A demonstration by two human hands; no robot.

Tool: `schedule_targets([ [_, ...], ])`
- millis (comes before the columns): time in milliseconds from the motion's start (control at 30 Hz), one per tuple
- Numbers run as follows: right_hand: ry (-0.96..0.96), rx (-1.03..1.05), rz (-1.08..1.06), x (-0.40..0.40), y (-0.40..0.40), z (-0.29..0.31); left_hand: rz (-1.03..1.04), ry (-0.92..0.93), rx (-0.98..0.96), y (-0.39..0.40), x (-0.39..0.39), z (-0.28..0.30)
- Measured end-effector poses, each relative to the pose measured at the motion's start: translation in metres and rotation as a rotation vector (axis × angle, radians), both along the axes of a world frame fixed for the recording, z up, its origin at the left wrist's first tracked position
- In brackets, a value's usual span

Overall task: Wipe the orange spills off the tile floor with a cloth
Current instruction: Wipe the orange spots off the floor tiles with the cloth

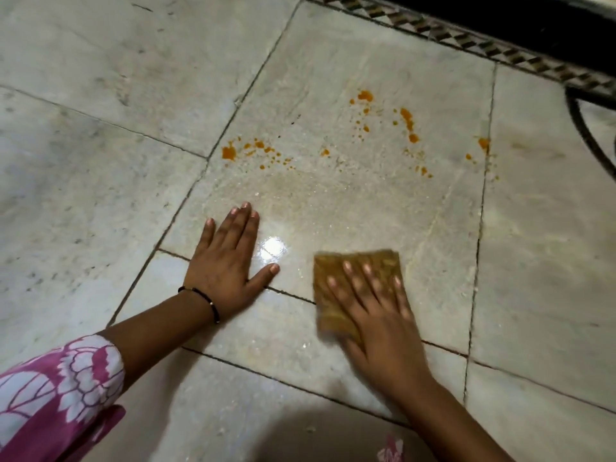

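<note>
Cloth [336, 315] half hidden under right hand [383, 331]

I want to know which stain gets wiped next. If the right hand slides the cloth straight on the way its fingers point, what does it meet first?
Bare wet tile at first. Further along, the right hand and cloth would probably reach the small orange spot mid-tile, though the exact line is uncertain.
</note>
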State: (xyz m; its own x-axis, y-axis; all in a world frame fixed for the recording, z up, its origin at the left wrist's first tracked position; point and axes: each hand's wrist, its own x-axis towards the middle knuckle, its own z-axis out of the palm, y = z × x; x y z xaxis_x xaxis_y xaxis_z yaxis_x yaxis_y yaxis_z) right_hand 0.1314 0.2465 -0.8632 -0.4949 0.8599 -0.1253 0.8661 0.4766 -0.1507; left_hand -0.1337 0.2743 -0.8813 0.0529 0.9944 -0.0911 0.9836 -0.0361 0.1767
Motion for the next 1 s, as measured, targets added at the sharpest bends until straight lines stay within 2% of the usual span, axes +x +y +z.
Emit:
schedule_targets([
  [100, -0.060, 0.000, -0.011, 0.064, -0.027, 0.004, -0.004, -0.005, 0.000, -0.001, 0.000, 0.000],
  [200, -0.051, -0.023, -0.250, 0.101, 0.002, 0.009, -0.002, -0.006, 0.003, -0.001, 0.000, 0.000],
  [333, 0.000, 0.039, -0.560, 0.073, 0.080, 0.006, -0.004, 0.015, -0.004, -0.001, 0.001, 0.000],
  [400, -0.032, 0.013, -0.586, 0.040, 0.104, 0.005, -0.001, 0.012, -0.004, -0.001, 0.001, 0.000],
  [467, -0.044, -0.010, -0.455, 0.010, 0.106, 0.004, -0.004, 0.000, -0.009, -0.001, 0.000, 0.001],
  [567, -0.012, 0.020, -0.135, -0.009, 0.072, 0.002, -0.011, -0.020, -0.007, 0.000, 0.000, 0.001],
  [700, 0.025, -0.079, 0.159, 0.040, 0.028, 0.005, -0.010, -0.025, -0.002, 0.000, 0.000, 0.002],
  [767, 0.052, -0.126, 0.191, 0.085, 0.026, 0.010, -0.010, -0.028, 0.003, 0.000, -0.001, 0.001],
  [867, 0.068, -0.134, -0.012, 0.131, 0.048, 0.015, -0.011, -0.013, 0.003, -0.001, -0.001, 0.000],
  [1000, 0.023, 0.029, -0.399, 0.088, 0.102, 0.006, 0.005, -0.022, 0.013, 0.001, 0.000, 0.001],
])
